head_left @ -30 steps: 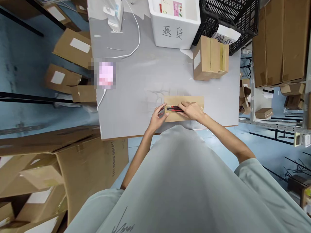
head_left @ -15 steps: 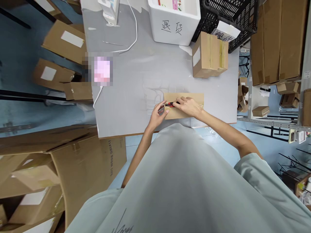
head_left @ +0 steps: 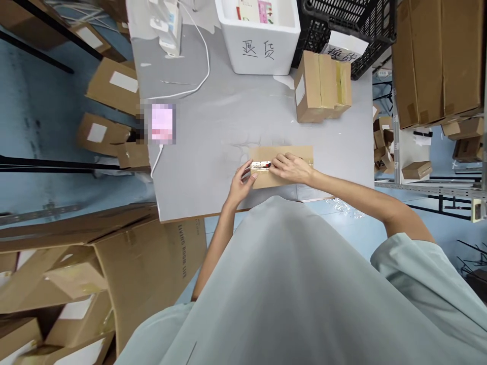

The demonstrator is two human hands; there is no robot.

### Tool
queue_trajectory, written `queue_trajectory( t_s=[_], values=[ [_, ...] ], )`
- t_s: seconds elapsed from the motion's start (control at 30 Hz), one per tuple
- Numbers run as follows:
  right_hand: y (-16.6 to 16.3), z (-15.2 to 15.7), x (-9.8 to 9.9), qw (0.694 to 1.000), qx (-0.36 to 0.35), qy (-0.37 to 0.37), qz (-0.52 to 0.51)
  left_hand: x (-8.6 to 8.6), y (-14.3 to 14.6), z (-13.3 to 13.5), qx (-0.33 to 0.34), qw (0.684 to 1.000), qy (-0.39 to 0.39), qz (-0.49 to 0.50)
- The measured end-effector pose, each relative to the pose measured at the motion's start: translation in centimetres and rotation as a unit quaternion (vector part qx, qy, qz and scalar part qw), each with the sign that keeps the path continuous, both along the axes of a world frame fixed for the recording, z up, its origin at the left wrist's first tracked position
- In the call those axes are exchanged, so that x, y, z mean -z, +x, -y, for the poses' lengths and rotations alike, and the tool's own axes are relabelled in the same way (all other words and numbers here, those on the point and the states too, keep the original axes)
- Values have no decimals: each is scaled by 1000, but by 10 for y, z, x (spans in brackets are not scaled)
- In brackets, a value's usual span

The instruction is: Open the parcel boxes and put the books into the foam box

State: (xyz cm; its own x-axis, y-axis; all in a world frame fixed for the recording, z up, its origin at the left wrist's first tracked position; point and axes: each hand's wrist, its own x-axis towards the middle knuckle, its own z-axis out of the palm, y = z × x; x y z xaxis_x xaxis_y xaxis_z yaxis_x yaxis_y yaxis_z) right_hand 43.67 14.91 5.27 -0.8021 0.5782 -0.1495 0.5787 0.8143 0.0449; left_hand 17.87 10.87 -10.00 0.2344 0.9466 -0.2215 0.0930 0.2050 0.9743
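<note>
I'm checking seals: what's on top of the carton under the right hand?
Shiny tape and one end of a tool show; the right hand hides the tool's remainder and some tape.

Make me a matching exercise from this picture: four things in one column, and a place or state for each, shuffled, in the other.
Things:
1. Left hand
2. Right hand
3. White bin
4. Power strip

Places and states:
A. Marked with handwritten characters on its front
B. Near the far left corner of the table
C. At the left end of the taped box
D. Gripping a mostly hidden tool

Right pairs: 1-C, 2-D, 3-A, 4-B
</note>
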Motion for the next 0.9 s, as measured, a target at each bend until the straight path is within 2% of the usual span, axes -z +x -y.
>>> queue_trajectory(
  t_s=[0.23,0.43,0.53,0.63,0.7,0.83,0.9],
  values=[
    [74,21,-9,999,48,12,2,-9,-1,1,-7,999,-18,-49],
    [158,34,-15,984,177,-33,-11,-15,-2,-3,-11,995,-26,-93],
    [186,48,-12,966,255,-51,-8,-23,-3,-2,-13,989,-17,-145],
    [189,62,0,930,358,-67,-48,-43,3,2,-21,964,52,-261],
    [177,70,10,891,430,-90,-116,-58,10,4,-3,934,118,-338],
    [138,76,29,797,515,-175,-263,-83,25,4,96,892,170,-407],
    [120,76,33,769,520,-213,-305,-90,28,4,142,880,171,-419]
  ],
)
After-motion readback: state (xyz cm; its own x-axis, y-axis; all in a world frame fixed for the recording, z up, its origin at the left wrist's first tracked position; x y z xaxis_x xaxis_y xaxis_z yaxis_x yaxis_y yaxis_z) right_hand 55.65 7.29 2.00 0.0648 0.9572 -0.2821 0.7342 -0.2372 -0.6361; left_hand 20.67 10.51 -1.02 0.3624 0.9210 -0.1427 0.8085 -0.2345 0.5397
